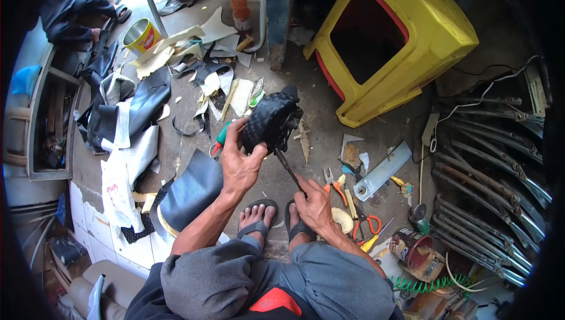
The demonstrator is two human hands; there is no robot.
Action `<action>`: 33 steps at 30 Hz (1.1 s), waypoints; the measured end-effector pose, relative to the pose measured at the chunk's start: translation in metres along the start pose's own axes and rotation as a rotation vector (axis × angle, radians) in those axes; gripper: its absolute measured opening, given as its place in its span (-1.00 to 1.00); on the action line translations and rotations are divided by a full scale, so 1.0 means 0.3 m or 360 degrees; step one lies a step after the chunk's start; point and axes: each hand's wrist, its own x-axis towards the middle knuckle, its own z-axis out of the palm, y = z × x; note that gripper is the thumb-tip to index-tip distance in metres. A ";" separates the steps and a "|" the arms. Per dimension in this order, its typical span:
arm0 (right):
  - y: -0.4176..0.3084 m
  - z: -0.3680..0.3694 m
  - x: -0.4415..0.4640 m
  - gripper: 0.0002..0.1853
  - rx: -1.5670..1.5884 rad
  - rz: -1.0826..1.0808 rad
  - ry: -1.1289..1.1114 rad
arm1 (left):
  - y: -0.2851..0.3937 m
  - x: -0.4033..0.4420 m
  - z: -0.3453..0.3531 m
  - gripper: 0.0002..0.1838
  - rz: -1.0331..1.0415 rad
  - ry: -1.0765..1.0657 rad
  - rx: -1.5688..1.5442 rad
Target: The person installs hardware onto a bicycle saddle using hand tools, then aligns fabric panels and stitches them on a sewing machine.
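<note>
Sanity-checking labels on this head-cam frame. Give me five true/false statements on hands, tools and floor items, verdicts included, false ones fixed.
1. The left hand grips a rounded black item. True.
2. The right hand holds a dark, slender tool. True.
3. The orange-handled pliers are in the left hand. False: they lie on the floor.
4. The feet are in closed boots. False: they are in open sandals, toes showing.
5. The yellow plastic stool sits to the left of both hands in the image. False: it is at the upper right.
</note>
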 end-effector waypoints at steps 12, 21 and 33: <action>0.004 0.026 0.032 -0.49 0.0076 -0.0233 0.0233 | -0.003 -0.023 0.031 -0.31 0.0619 0.0135 0.0010; -0.001 -0.023 0.030 -0.51 0.0139 -0.0285 0.0169 | 0.068 0.100 -0.006 -0.57 0.0349 0.0262 -0.0112; 0.260 0.002 -0.103 -0.58 -0.0350 0.0029 0.0090 | -0.304 0.143 0.081 -0.59 -0.0996 0.0474 -0.0878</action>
